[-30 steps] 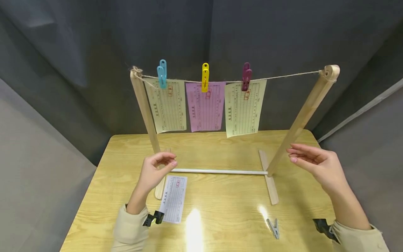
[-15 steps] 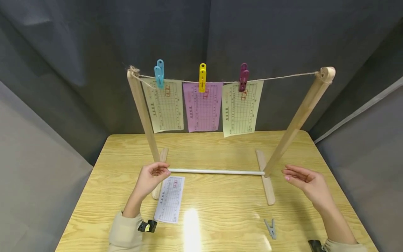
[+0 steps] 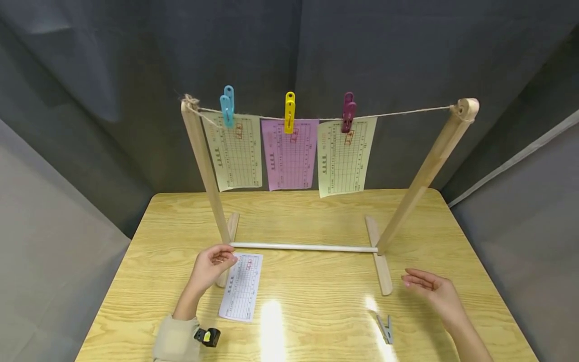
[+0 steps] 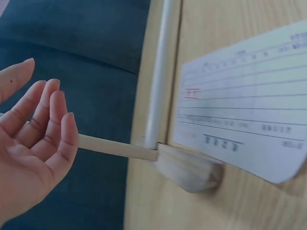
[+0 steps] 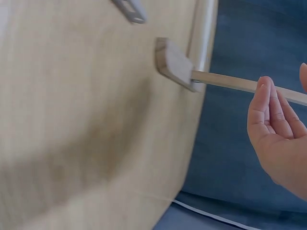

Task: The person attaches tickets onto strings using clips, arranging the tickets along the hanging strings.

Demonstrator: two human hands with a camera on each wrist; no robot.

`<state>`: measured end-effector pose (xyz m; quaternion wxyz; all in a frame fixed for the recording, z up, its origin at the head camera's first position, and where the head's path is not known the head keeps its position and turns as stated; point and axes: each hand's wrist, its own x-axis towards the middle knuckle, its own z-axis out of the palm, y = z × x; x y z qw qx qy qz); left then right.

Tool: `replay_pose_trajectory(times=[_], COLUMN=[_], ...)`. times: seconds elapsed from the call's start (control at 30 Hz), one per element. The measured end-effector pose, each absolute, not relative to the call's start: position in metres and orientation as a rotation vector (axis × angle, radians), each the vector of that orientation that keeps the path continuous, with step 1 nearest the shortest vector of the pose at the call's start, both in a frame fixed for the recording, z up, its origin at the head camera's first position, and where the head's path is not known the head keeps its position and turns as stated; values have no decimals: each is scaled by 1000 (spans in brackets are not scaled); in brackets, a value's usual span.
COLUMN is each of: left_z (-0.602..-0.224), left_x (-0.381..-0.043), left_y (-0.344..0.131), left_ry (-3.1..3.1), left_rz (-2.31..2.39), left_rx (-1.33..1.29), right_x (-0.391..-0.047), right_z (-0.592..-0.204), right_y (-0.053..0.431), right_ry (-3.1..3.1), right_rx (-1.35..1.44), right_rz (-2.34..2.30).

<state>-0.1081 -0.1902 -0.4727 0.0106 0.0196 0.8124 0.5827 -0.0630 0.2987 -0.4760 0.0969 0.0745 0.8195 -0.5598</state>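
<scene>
My left hand (image 3: pixel 209 269) hovers near the upper left corner of a white printed slip (image 3: pixel 242 289) that lies on the table. In the left wrist view its fingers are loosely bent with a gap to the thumb, holding nothing. My right hand (image 3: pixel 436 294) hangs above the table, up and to the right of a grey clothespin (image 3: pixel 386 331); its fingers are relaxed and hold nothing. On the twine, a blue clothespin (image 3: pixel 227 106) and a purple clothespin (image 3: pixel 348 111) each hold a yellow slip, and a yellow clothespin (image 3: pixel 289 113) holds a pink slip (image 3: pixel 291 156).
A wooden stand has a left post (image 3: pixel 205 173), a right post (image 3: pixel 425 181) and a white crossbar (image 3: pixel 303 247) low between them. Its flat feet rest on the wooden table (image 3: pixel 316 291). Dark curtain (image 3: pixel 362 50) hangs behind.
Both hands have come down toward the table, the right one farther, the left one closer to the white slip. The view has shifted slightly. The hanging slips stay as they were.
</scene>
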Motion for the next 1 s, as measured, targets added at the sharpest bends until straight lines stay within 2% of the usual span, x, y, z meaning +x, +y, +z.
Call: replay_pose_trajectory(times=[0.13,0.3,0.73,1.0], left_z=[-500,-517,-534,-543], left_x=[-114,-115,-119,-124], left_y=[-197,-200,-203,-202], left_ry=[2537,2679,2839,2785], left_rz=[1818,1644,1339,1162], left_rx=[-18,-13,76,-11], right_x=[-59,-53,-37,-29], right_z=[-493,-513,-551,-557], right_y=[303,301,290,283], right_ry=[2431,2511,2361,2364], right_rx=[259,237,471,513], right_rz=[-1629,-1527,-1472,-1468])
